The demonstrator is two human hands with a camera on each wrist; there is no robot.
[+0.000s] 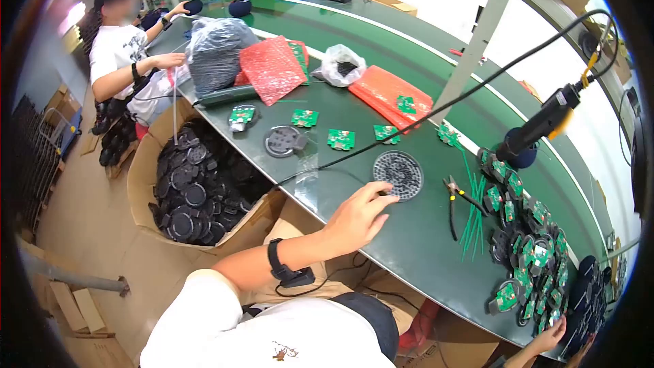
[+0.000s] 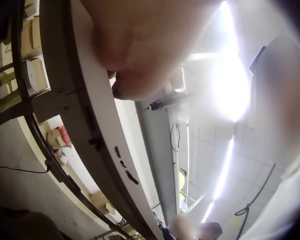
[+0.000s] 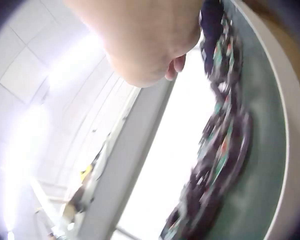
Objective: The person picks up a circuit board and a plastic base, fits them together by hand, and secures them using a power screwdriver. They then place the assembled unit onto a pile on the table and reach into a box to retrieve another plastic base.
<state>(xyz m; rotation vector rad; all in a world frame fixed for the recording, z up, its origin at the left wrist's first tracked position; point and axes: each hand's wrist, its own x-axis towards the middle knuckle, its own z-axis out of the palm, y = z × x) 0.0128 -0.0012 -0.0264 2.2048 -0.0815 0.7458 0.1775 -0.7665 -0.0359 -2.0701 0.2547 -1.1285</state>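
My left hand (image 1: 351,221), thumb parted from loosely bent fingers, reaches the shallow dish (image 1: 420,177), likely placed close to keep small black parts (image 1: 398,172) gathered; right hand (image 1: 547,338) by heaped discs (image 1: 538,252), grip unclear.

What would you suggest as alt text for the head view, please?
A person's left hand reaches to a round dish of small dark parts on a green workbench, beside pliers; green circuit boards are heaped at right.

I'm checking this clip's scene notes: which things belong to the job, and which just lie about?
Likely in the job:
- dish of black bits, at the left hand
- green boards

Seemingly lying about:
- pliers
- red bubble wrap
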